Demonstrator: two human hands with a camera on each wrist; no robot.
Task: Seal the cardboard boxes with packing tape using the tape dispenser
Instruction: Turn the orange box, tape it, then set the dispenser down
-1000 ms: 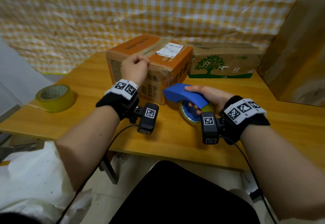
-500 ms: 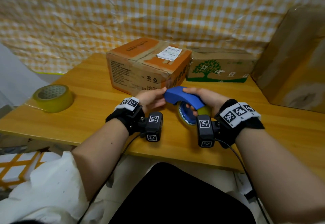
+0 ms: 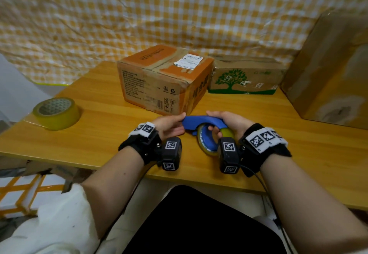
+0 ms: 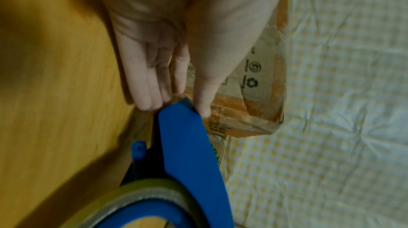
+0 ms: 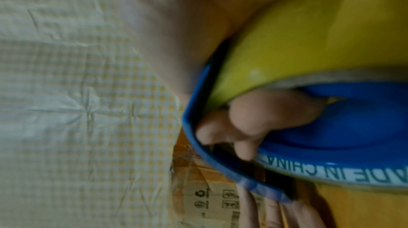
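gripping a curved blue plastic tape dispenser [image 3: 203,123] at frame centre on the wooden table [image 3: 99,126], right hand [image 3: 229,122] curled around it, orange cardboard box [image 3: 159,78] behind, left wrist view, left hand [image 4: 167,54] pinching the dispenser's pointed tip, right wrist view, fingers [image 5: 260,118] hooked through the glossy yellow roll [image 5: 309,40]

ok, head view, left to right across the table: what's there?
loose tape roll → left hand → tape dispenser → right hand → tall box at the right edge. The two boxes behind overlap the hands' span, so I've left them out.
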